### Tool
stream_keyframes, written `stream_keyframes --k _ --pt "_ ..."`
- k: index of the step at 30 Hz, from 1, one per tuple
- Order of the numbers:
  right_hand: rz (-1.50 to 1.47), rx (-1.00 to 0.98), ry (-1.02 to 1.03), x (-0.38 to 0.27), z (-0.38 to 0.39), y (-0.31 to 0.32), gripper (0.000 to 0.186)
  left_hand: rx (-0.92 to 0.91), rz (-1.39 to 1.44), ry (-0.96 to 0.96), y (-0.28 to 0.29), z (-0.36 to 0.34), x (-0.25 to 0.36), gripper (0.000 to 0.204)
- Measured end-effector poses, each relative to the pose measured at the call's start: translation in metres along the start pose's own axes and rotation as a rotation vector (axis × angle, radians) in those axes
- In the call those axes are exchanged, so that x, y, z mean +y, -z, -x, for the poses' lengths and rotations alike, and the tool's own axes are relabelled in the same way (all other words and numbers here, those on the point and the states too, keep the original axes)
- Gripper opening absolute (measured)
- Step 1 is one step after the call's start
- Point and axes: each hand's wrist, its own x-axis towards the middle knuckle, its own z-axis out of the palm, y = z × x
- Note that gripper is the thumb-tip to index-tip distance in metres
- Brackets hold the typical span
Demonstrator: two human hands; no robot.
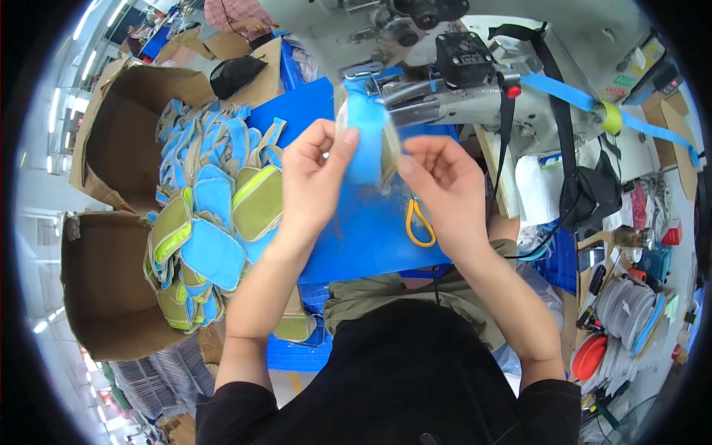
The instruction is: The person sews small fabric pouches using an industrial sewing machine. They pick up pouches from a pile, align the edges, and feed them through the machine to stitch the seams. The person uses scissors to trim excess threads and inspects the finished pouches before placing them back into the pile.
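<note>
In front of the sewing machine (415,111), a blue and olive fabric piece (365,148) with pale edging hangs upright, slightly blurred. My left hand (317,167) grips its left edge between thumb and curled fingers. On the other side, my right hand (449,182) is closed in a pinch, thumb and forefinger at the piece's right edge; the other fingers are curled. The top of the piece reaches up to the machine's metal parts. Just below my right hand, yellow-handled scissors (420,222) lie on the blue table (341,252).
Left of the table, blue and olive fabric pieces (211,252) lie heaped beside two cardboard boxes (111,278). A blue strip (560,87) runs from the right through a yellow ring to the machine. Black straps (552,81) hang there. White reels (623,308) stand at far right.
</note>
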Motion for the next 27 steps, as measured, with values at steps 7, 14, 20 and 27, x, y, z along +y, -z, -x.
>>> stream_keyframes --k 7,14,20,27 --pt "-0.034 -0.133 -0.032 -0.002 0.035 -0.006 0.025 -0.134 0.592 0.5 -0.017 0.046 0.018 0.031" --pt "0.159 -0.049 0.055 -0.004 0.013 0.006 0.026 -0.121 0.39 0.351 -0.013 0.081 0.0 0.029" --pt "0.128 -0.06 -0.016 0.001 -0.054 0.0 0.025 -0.143 0.428 0.283 -0.017 0.079 -0.002 0.025" --pt "-0.056 0.03 -0.276 -0.013 -0.04 -0.014 0.022 -0.236 0.633 0.281 -0.007 0.077 -0.017 0.024"
